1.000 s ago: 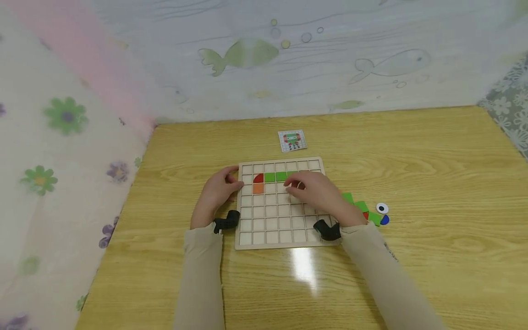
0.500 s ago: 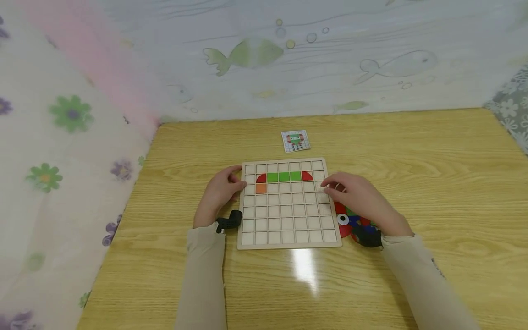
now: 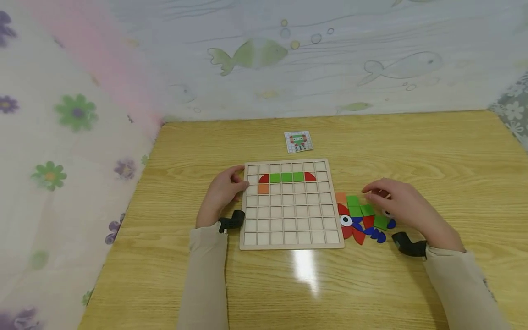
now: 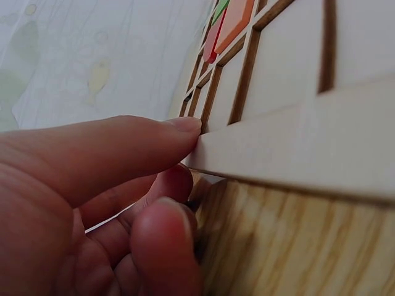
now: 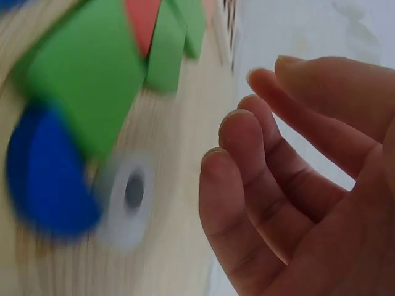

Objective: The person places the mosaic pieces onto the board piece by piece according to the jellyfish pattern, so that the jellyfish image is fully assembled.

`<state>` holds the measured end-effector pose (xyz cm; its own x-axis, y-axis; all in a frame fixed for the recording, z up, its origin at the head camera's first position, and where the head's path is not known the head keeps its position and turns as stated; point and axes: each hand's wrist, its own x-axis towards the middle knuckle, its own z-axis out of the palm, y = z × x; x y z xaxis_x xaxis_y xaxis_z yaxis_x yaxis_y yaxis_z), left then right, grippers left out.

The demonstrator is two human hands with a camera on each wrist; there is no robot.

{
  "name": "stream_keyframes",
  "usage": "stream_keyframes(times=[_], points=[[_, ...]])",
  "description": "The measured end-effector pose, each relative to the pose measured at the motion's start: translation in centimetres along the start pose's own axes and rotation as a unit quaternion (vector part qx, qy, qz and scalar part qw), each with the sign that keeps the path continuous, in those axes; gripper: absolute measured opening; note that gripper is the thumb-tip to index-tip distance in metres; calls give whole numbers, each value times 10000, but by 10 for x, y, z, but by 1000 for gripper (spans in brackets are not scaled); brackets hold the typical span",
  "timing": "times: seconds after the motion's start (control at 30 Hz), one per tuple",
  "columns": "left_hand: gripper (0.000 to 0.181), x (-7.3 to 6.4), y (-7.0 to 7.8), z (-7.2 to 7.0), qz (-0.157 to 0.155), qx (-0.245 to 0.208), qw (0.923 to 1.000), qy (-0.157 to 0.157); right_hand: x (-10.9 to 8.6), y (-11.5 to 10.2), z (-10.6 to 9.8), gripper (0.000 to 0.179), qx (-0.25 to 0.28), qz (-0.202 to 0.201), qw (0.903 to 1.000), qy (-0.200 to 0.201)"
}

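A wooden grid board [image 3: 288, 225] lies on the table. In its second row sit a red quarter-round tile [image 3: 264, 178], several green square tiles [image 3: 286, 177] and another red quarter-round tile [image 3: 310, 177]; below the left end is an orange square tile [image 3: 263, 189]. My left hand [image 3: 222, 192] grips the board's left edge, the thumb on the rim and fingers curled beside it, as the left wrist view shows. My right hand [image 3: 402, 204] hovers over the right end of the loose tiles, fingers loosely bent. Nothing is between its fingertips in the right wrist view.
Right of the board is a pile of loose tiles: green squares [image 3: 354, 211], red pieces [image 3: 359, 237], blue pieces [image 3: 378, 236] and a white eye disc [image 3: 346, 221]. A pattern card [image 3: 299, 141] lies behind the board. A patterned wall [image 3: 321, 82] bounds the table's back.
My right hand has moved right, from above the board to over the loose tiles. A red quarter-round tile now shows at the green row's right end. My left hand keeps its place.
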<state>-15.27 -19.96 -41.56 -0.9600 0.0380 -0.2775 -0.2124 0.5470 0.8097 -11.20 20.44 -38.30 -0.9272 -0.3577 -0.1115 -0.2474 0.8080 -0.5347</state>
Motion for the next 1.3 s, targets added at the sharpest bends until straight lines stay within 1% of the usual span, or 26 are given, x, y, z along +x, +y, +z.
stream_keyframes(times=[0.17,0.33,0.5,0.63,0.73,0.9,1.03,1.17,1.3], points=[[53,1,-1,0,49,25,10000,14,-9,15,-7,28,-231,-10,9997,-29],[53,1,-1,0,62,0,10000,36,-13,26,-12,25,-345,-202,9990,-215],[52,1,-2,1,54,-23,10000,40,-16,32,-15,24,-255,-200,9985,-430],[52,2,-2,1,28,9,10000,49,-19,38,-15,25,-69,-220,9968,-765],[52,2,-2,1,27,1,10000,53,-20,41,-15,27,-5,-189,9957,-903],[53,1,-2,0,29,46,10000,42,-18,42,-13,24,-76,-61,9963,-856],[53,1,-1,-1,14,69,10000,19,-17,40,-13,23,-52,70,9958,-911],[53,1,-2,-1,10,86,10000,-2,-17,40,-14,22,-62,68,9954,-953],[53,2,-2,0,31,143,9999,3,-16,39,-13,21,56,106,9954,-949]])
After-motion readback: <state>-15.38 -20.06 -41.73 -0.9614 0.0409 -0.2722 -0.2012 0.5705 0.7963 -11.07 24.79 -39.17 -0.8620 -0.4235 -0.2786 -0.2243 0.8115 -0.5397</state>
